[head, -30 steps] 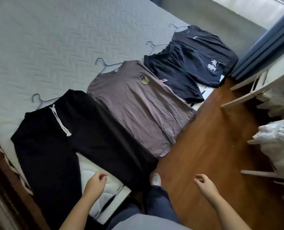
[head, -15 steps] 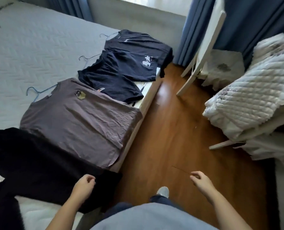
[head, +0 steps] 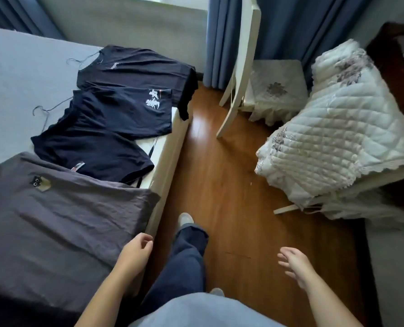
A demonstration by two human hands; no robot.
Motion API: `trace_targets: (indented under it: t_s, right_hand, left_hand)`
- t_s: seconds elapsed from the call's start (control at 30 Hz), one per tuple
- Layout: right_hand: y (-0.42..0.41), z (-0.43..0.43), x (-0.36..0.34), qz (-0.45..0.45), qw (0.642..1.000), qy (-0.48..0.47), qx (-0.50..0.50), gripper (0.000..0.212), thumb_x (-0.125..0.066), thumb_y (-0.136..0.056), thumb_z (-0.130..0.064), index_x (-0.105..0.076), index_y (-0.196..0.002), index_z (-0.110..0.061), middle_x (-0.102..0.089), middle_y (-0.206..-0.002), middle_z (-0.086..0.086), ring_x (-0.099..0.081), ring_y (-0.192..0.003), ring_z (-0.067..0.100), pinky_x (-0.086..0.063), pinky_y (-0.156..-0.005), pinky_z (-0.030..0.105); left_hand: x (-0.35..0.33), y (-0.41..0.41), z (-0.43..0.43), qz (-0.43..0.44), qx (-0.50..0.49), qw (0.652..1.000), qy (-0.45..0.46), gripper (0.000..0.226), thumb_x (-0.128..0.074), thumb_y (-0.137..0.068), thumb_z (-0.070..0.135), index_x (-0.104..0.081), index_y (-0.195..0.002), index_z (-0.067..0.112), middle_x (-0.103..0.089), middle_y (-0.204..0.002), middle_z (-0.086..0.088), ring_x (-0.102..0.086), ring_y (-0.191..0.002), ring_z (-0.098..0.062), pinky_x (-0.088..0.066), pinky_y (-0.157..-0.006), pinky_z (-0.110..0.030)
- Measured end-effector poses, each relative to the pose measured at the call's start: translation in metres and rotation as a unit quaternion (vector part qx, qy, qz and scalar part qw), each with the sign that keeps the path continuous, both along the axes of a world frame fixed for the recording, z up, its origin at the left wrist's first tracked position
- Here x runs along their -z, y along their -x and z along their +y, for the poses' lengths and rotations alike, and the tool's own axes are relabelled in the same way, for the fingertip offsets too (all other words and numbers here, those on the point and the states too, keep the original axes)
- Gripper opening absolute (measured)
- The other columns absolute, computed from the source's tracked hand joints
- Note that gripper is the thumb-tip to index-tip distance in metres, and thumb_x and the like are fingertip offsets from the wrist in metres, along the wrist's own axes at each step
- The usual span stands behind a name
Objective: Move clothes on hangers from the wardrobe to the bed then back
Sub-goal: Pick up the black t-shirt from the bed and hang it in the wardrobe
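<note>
Light blue top, dark navy wide-leg trousers, bare forearms, pale grey footwear, perhaps slippers

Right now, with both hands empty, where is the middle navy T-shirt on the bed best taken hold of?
Probably the wire hanger hook poking out at the collar of the navy T-shirt. It lies bare on the mattress, pointing away from the floor side, so reach over the shirt from above with the left hand; the fabric lies flat, offering little to pinch.
</note>
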State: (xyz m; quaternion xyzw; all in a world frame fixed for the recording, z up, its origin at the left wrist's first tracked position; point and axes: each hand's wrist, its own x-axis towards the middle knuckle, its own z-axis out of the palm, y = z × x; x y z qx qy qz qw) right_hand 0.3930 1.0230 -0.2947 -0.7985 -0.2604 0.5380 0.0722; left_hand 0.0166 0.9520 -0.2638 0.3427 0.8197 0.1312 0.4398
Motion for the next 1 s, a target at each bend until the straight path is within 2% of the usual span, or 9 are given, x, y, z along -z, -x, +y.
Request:
trace_targets:
  t_s: [0.1, 0.2, 0.27, 0.37, 0.5, 0.6, 0.73, 0.87, 1.0]
  right_hand:
    - [0.035, 0.065, 0.006, -0.004, 0.999, 0.003, -0.044, 0.031, -0.043, -0.095, -0.017, -0.05, -0.123, -0.004, -0.056, -0.125, 0.018, -0.053, -0.115, 0.033, -0.038, -0.099, 0.045]
    - [0.074, 0.141, 0.003, -0.033, 0.99, 0.019, -0.132, 0.031, -0.048, -0.093, -0.018, -0.053, -0.12, -0.003, -0.06, -0.115, 0.016, -0.056, -0.098, 0.027, -0.041, -0.084, 0.036]
    - [0.106, 0.197, -0.004, -0.064, 0.971, 0.02, -0.23, 0.033, -0.051, -0.092, -0.021, -0.054, -0.121, -0.006, -0.058, -0.121, 0.015, -0.055, -0.107, 0.027, -0.04, -0.083, 0.03]
    - [0.164, 0.28, -0.017, -0.057, 0.943, -0.031, -0.325, 0.034, -0.051, -0.091, -0.023, -0.053, -0.122, -0.009, -0.056, -0.128, 0.012, -0.051, -0.118, 0.025, -0.039, -0.095, 0.03]
    - [0.225, 0.359, -0.041, 0.025, 0.943, -0.138, -0.303, 0.029, -0.051, -0.091, -0.019, -0.056, -0.118, -0.009, -0.058, -0.111, 0.005, -0.053, -0.098, 0.017, -0.038, -0.082, 0.025]
    - [0.234, 0.401, -0.041, 0.062, 0.937, -0.144, -0.312, 0.026, -0.051, -0.092, -0.018, -0.056, -0.116, -0.012, -0.057, -0.108, 0.002, -0.054, -0.101, 0.017, -0.039, -0.083, 0.025]
    - [0.206, 0.465, -0.019, 0.05, 0.949, -0.115, -0.288, 0.016, -0.053, -0.09, -0.013, -0.056, -0.106, -0.014, -0.061, -0.109, 0.01, -0.057, -0.1, 0.025, -0.045, -0.087, 0.032]
    - [0.196, 0.56, -0.005, 0.034, 0.948, -0.103, -0.3, 0.01, -0.053, -0.09, -0.012, -0.055, -0.1, -0.014, -0.059, -0.1, 0.009, -0.055, -0.089, 0.024, -0.041, -0.07, 0.027]
    - [0.222, 0.667, -0.016, 0.044, 0.926, -0.093, -0.363, 0.017, -0.05, -0.091, -0.014, -0.058, -0.105, -0.007, -0.06, -0.098, 0.01, -0.056, -0.087, 0.023, -0.041, -0.063, 0.024]
  left_hand:
    - [0.021, 0.043, 0.044, -0.022, -0.088, 0.996, 0.025, 0.01, -0.05, -0.088, 0.011, -0.06, -0.089, 0.015, -0.067, -0.092, -0.01, -0.061, -0.086, -0.025, -0.047, -0.078, -0.034]
    - [0.027, 0.081, 0.097, -0.046, -0.164, 0.985, 0.027, 0.016, -0.048, -0.089, 0.008, -0.059, -0.081, 0.017, -0.065, -0.084, -0.009, -0.062, -0.083, -0.027, -0.05, -0.085, -0.042]
    - [0.019, 0.097, 0.133, -0.068, -0.205, 0.976, 0.023, 0.017, -0.045, -0.091, 0.005, -0.057, -0.082, 0.014, -0.063, -0.078, -0.008, -0.062, -0.078, -0.027, -0.05, -0.081, -0.04]
    - [0.018, 0.117, 0.187, -0.088, -0.209, 0.974, 0.025, 0.014, -0.043, -0.091, 0.002, -0.055, -0.087, 0.007, -0.062, -0.077, -0.01, -0.06, -0.073, -0.026, -0.047, -0.079, -0.039]
    - [0.032, 0.137, 0.246, -0.082, -0.241, 0.965, 0.064, 0.015, -0.041, -0.089, -0.002, -0.057, -0.092, -0.003, -0.057, -0.07, -0.012, -0.054, -0.067, -0.027, -0.044, -0.067, -0.036]
    - [0.029, 0.133, 0.303, -0.1, -0.264, 0.958, 0.051, 0.017, -0.041, -0.091, 0.001, -0.056, -0.085, 0.004, -0.058, -0.07, -0.01, -0.053, -0.06, -0.022, -0.042, -0.057, -0.029]
    - [0.029, 0.123, 0.383, -0.111, -0.248, 0.962, 0.022, 0.019, -0.04, -0.088, -0.001, -0.057, -0.083, 0.005, -0.058, -0.072, -0.01, -0.051, -0.061, -0.021, -0.043, -0.065, -0.031]
    - [0.025, 0.112, 0.464, -0.084, -0.236, 0.968, -0.009, 0.017, -0.041, -0.087, 0.001, -0.056, -0.083, 0.01, -0.061, -0.078, -0.01, -0.052, -0.064, -0.019, -0.04, -0.059, -0.029]
    - [0.005, 0.098, 0.526, -0.049, -0.294, 0.954, -0.015, 0.014, -0.044, -0.089, 0.005, -0.057, -0.088, 0.012, -0.064, -0.084, -0.011, -0.06, -0.081, -0.029, -0.047, -0.08, -0.041]
